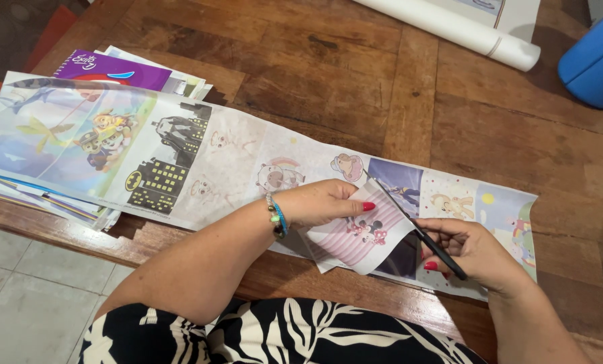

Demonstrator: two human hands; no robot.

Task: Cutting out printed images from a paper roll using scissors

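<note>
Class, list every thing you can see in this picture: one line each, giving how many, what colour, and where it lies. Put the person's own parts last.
printed paper strip: one, many-coloured cartoon panels, lying across the table from left to right
scissors: one pair, black handles, blades open on the strip's pink-striped panel
stack of papers: one, purple sheet on top, far left under the strip
paper roll: one, white, top edge
blue object: one, top right corner
table: one, brown wood
tiled floor: pale grey, lower left
left hand: beaded bracelet, pinching the striped panel
right hand: grip on the scissors
</note>
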